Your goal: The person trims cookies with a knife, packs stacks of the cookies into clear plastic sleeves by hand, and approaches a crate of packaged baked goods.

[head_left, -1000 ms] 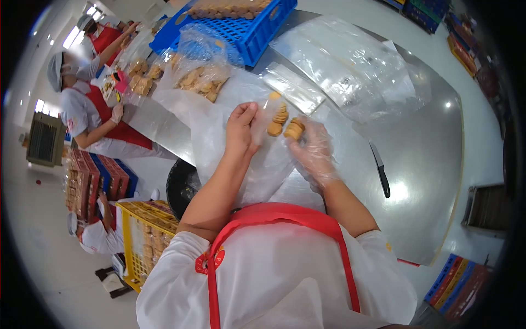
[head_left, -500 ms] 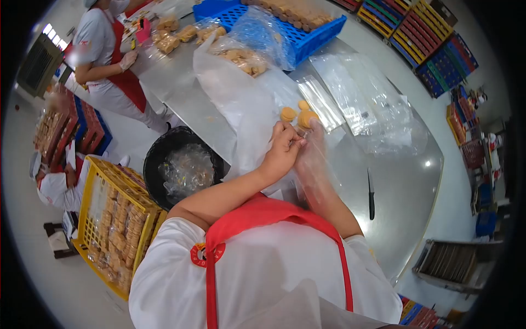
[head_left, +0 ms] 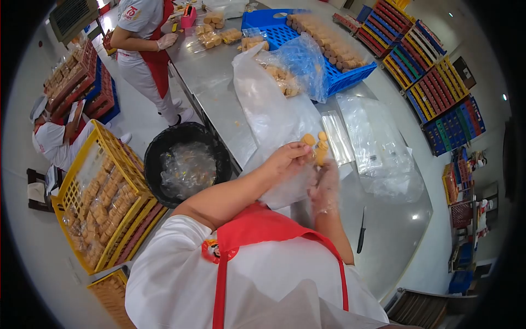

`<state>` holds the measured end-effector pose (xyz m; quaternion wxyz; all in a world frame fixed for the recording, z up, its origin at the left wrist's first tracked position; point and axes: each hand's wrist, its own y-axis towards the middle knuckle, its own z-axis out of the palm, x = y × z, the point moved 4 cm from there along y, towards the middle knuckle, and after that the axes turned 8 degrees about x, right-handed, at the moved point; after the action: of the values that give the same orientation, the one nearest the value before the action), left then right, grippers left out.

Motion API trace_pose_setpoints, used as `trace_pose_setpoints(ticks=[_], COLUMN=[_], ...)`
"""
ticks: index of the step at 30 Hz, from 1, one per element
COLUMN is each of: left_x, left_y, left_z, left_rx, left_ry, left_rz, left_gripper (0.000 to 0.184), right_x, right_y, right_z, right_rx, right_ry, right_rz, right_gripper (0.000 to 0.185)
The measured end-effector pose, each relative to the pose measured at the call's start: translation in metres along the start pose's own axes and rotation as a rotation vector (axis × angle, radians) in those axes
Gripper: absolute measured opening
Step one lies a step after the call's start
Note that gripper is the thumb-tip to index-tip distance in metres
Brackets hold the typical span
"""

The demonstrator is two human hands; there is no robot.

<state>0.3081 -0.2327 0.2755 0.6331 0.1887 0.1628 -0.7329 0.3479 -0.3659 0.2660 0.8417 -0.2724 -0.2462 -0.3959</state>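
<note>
My left hand (head_left: 291,159) is bare, with its thumb and fingers pinched together beside a few small round golden biscuits (head_left: 321,143). Whatever lies between those fingertips is too small to make out. Clear thin plastic, seemingly a loose glove, covers my right hand (head_left: 325,185), which is smeared by motion just below the biscuits. Its fingers cannot be made out clearly. Under my left hand spreads a large translucent plastic sheet (head_left: 276,123), and more biscuits (head_left: 282,79) are heaped at its far end. A narrow stack of clear packaging sleeves (head_left: 338,137) lies beyond the biscuits.
A black-handled knife (head_left: 361,230) and flat clear bags (head_left: 378,134) lie on the steel table (head_left: 397,216). Behind stands a blue crate (head_left: 350,77) of biscuit rolls. Left are a black-lined bin (head_left: 156,189), yellow crates (head_left: 71,219) and a co-worker (head_left: 145,49) at the table.
My view has shifted. My hands have come apart: the left no longer pinches the plastic over my right hand and is beside the biscuits. My right hand has blurred.
</note>
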Motion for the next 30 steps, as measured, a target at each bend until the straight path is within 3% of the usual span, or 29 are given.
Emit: trace_pose_setpoints(ticks=[1,4,5,8,14,17,20,23,26,29,30], left_x=[-0.007,-0.021,-0.024,-0.021,-0.018,-0.020,-0.019,-0.007,-0.005,-0.026,-0.024], left_y=[-0.004,-0.015,-0.017,-0.015,-0.013,-0.023,-0.026,-0.018,-0.024,-0.045,-0.034], left_z=[0.006,0.015,0.015,-0.002,-0.015,0.007,0.013,0.008,0.016,0.053,0.044], left_rx=[-0.002,-0.004,-0.006,0.143,0.188,0.333,0.415,0.575,0.583,0.226,0.218], left_ry=[0.036,0.163,0.209,0.246,0.272,0.114,0.175,0.473,0.434,0.222,0.179], left_rz=[-0.031,-0.096,-0.113,-0.146,-0.127,-0.163,-0.279,-0.272,-0.311,-0.257,-0.185], left_gripper=[0.013,0.017,0.018,0.017,0.007,0.010,0.012,0.011,0.020,0.035,0.039], right_x=[-0.003,-0.003,-0.003,0.003,0.012,0.014,0.007,-0.007,-0.009,-0.001,0.006], right_y=[-0.001,-0.036,-0.037,-0.047,-0.061,-0.071,-0.076,-0.085,-0.095,-0.087,-0.081], right_z=[0.004,0.046,0.044,0.053,0.050,0.053,0.055,0.067,0.088,0.069,0.066], right_rx=[0.037,-0.081,-0.034,0.053,0.217,0.309,0.398,0.457,0.455,0.475,0.484], right_ry=[-0.040,-0.222,-0.232,-0.404,-0.392,-0.470,-0.483,-0.410,-0.359,-0.364,-0.331], right_rz=[0.110,0.102,0.101,0.185,0.097,0.235,0.402,0.532,0.490,0.397,0.269], right_gripper=[0.035,0.033,0.044,0.051,0.052,0.065,0.066,0.067,0.077,0.075,0.072])
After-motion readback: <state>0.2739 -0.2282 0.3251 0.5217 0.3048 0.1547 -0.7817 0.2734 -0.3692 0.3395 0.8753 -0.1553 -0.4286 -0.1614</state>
